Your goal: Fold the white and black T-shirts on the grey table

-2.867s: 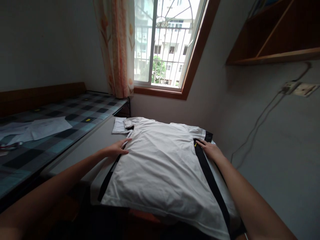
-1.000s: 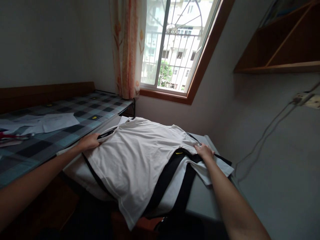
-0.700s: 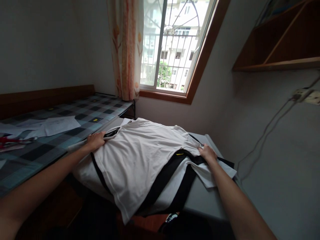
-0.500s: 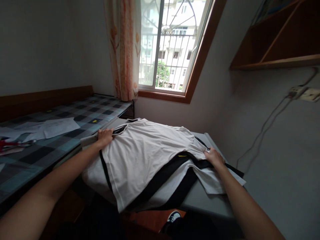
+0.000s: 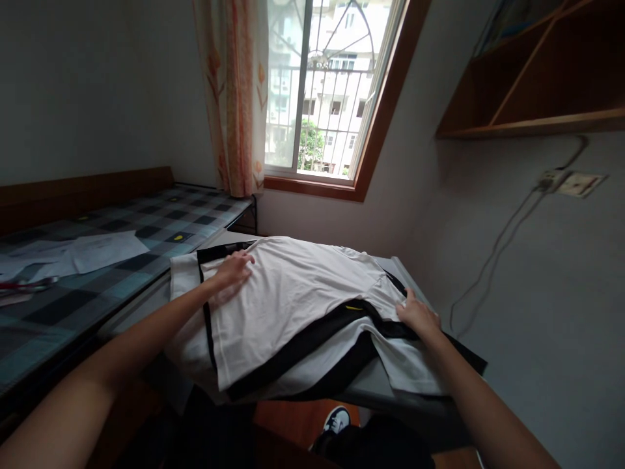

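A white shirt (image 5: 293, 280) lies spread over a black garment (image 5: 312, 326) and more white cloth (image 5: 413, 365) on a grey table (image 5: 405, 267). My left hand (image 5: 236, 268) rests on the shirt's upper left part, its fingers spread on the fabric. At the shirt's right end, my right hand (image 5: 418, 314) is on the cloth, thumb and fingers apart. Black cloth shows beyond my left hand and to the right of my right wrist. The near edge of the layers hangs at the table's front.
On the left stands a bed with a checkered cover (image 5: 200, 212), bearing papers (image 5: 107, 253). Ahead are a curtain (image 5: 239, 98) and a barred window. A wooden shelf (image 5: 537, 124) and wall sockets with cables (image 5: 551, 181) are at right. A shoe (image 5: 336, 420) shows below.
My left hand has moved right, from the garment's left edge onto the shirt, and its fingers have opened. My right hand has loosened its grip. The shirt's near left corner has shifted slightly.
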Demonstrator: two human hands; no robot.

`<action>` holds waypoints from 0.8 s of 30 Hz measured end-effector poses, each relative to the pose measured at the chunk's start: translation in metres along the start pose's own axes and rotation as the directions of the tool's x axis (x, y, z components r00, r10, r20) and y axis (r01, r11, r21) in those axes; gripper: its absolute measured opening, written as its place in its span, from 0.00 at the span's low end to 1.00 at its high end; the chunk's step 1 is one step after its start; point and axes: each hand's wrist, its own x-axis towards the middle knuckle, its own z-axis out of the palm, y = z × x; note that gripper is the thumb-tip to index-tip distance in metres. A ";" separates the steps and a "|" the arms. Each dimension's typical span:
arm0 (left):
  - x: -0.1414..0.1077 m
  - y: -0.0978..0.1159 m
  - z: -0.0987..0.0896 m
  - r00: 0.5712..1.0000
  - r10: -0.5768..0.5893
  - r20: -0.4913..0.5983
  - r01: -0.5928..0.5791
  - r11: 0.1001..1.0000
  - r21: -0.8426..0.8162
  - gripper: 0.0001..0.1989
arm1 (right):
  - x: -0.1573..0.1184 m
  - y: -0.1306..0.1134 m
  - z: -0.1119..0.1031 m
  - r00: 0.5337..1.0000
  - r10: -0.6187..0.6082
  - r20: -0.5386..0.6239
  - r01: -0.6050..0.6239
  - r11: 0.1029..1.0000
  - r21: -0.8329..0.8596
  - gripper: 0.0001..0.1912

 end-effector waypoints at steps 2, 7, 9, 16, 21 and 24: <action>-0.010 0.016 0.004 0.985 0.117 0.123 -0.101 0.986 -0.133 0.12 | 0.001 -0.006 -0.001 0.999 0.022 -0.041 -0.023 1.000 -0.019 0.32; -0.044 0.061 0.003 0.930 0.319 0.182 -0.293 0.944 -0.155 0.11 | 0.003 -0.016 0.000 0.974 0.085 -0.208 -0.091 0.996 -0.020 0.27; -0.058 0.074 -0.001 0.914 0.354 0.199 -0.336 0.934 -0.120 0.11 | 0.005 -0.020 0.000 0.950 0.043 -0.309 -0.054 0.998 -0.027 0.24; -0.107 0.105 -0.018 0.859 0.430 0.277 -0.410 0.903 -0.130 0.35 | 0.022 -0.042 0.001 0.982 -0.005 -0.190 0.019 0.997 0.072 0.26; -0.136 0.121 -0.026 0.842 0.464 0.276 -0.461 0.884 -0.080 0.30 | 0.035 -0.046 0.009 0.978 0.169 -0.120 -0.155 0.981 0.117 0.30; -0.142 0.124 -0.028 0.833 0.463 0.303 -0.466 0.882 -0.068 0.29 | 0.041 -0.044 0.010 0.973 0.202 -0.115 -0.186 0.973 0.136 0.32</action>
